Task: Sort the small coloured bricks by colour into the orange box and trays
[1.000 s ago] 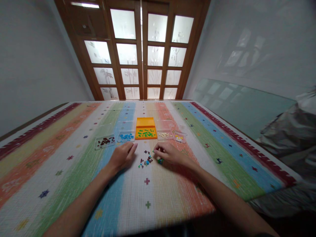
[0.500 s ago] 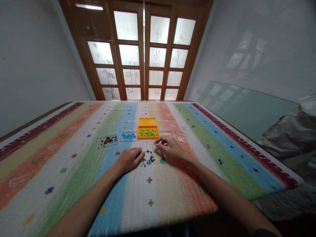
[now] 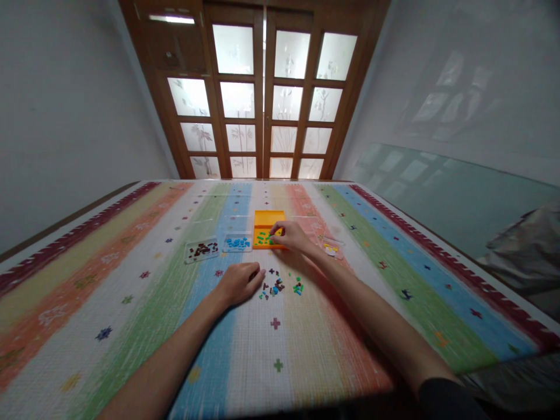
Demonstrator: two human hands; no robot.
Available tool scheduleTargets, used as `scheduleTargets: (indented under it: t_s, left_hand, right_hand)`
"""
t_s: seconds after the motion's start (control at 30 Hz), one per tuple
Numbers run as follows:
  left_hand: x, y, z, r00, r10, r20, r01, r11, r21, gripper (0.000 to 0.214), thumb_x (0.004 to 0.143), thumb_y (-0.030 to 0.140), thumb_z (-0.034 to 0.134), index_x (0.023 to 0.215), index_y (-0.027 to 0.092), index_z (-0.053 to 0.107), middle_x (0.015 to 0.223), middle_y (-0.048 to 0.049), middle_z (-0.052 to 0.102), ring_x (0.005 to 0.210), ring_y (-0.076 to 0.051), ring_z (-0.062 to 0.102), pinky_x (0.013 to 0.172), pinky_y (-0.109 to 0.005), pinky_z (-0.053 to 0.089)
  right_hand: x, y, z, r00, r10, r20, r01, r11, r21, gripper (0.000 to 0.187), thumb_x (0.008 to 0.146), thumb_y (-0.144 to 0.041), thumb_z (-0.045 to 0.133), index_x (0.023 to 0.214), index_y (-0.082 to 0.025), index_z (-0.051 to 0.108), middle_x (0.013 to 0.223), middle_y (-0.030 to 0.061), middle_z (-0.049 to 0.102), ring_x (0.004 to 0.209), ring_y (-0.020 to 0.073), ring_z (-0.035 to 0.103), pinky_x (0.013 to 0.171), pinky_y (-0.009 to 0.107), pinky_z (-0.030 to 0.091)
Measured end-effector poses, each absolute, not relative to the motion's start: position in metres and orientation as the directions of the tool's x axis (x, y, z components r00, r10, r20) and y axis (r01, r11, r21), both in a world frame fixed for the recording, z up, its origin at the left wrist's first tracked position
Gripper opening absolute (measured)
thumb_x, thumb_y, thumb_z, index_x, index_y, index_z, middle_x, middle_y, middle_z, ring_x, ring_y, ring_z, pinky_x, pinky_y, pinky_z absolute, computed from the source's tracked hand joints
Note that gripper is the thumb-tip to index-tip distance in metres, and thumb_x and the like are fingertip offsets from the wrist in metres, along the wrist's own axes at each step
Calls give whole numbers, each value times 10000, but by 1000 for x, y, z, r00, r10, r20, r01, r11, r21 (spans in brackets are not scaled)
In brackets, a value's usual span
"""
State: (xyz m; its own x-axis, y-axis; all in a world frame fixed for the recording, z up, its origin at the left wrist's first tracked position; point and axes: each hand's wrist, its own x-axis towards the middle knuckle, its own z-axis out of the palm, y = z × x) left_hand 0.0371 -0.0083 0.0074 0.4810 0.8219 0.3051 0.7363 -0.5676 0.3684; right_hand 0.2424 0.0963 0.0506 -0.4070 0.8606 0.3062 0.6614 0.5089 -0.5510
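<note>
My right hand (image 3: 291,234) reaches over the orange tray (image 3: 264,219), which holds green pieces. Its fingers are pinched together above the tray's right side; what they hold is too small to make out. My left hand (image 3: 238,282) rests on the striped mat, fingers curled, just left of a small pile of mixed colored pieces (image 3: 277,286). A row of trays lies beyond: a clear tray with dark brown pieces (image 3: 201,250), a clear tray with blue pieces (image 3: 237,242), and a clear tray with yellow pieces (image 3: 331,247) on the right.
The colorful striped mat (image 3: 131,303) covers the table. Wooden glass-paned doors (image 3: 262,93) stand behind the far edge. A glass sheet (image 3: 437,192) leans against the right wall, with a crumpled cloth (image 3: 525,251) at the far right.
My right hand has moved from the pile of mixed pieces up to the orange tray. My left hand stayed beside the pile. The camera has shifted slightly.
</note>
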Motion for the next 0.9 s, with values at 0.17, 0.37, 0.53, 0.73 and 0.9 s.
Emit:
scheduleTargets:
  t_s: [0.17,0.37,0.53,0.73,0.9]
  left_hand:
    - [37,-8,7,466,831,304,730,-555,399,352,975,338,433,653,203,480,611,-10,567,572,-151,510,595,-278,309]
    - [37,-9,8,467,835,289,736,-549,396,358,977,335,437,648,200,475,598,-5,555,565,-144,506,592,-272,304]
    - [38,-10,9,470,832,294,731,-554,398,349,981,336,445,673,193,525,627,-17,600,586,-149,544,600,-271,336]
    - [37,-10,4,476,807,350,669,-590,453,230,978,289,474,987,170,671,775,-32,689,657,-150,612,647,-264,423]
    - [39,-5,1,503,739,447,615,-670,416,276,980,280,499,1152,177,689,924,-64,660,783,-163,622,746,-285,498]
  right_hand:
    - [226,114,40,-390,869,304,767,489,-414,113,799,-131,720,877,-183,782,921,66,775,828,190,684,771,280,484]
    - [218,120,35,-434,854,287,774,516,-367,173,811,-116,690,905,-206,804,930,73,788,856,222,695,803,311,500]
    - [233,114,43,-484,813,324,744,577,-338,244,800,-50,644,920,-198,797,987,82,776,893,211,680,840,312,490]
    - [267,77,42,-670,669,322,538,736,-411,201,762,-53,649,868,-172,771,872,47,736,771,162,640,747,279,479]
    - [295,33,31,-629,709,319,531,691,-491,202,819,-92,598,896,-171,767,825,51,715,730,160,625,708,286,473]
